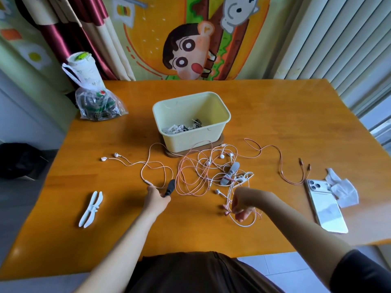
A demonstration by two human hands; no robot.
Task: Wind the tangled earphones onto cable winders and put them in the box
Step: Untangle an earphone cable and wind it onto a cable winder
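A tangle of pink and white earphone cables (201,172) lies on the wooden table in front of a pale yellow box (190,121) that holds several wound earphones. My left hand (156,197) grips a dark cable winder (170,188) at the tangle's left edge. My right hand (243,205) pinches a pink and white cable (243,225) near the tangle's front right. A grey winder (229,173) lies within the tangle. A white winder (91,209) lies alone at the front left. Two earbuds (110,156) trail off to the left.
A white phone (325,206) and crumpled tissue (342,191) lie at the right. An orange multi-head charging cable (281,163) runs beside them. A plastic bag with a cup (93,102) stands at the back left. The box sits on a brown coaster (169,154).
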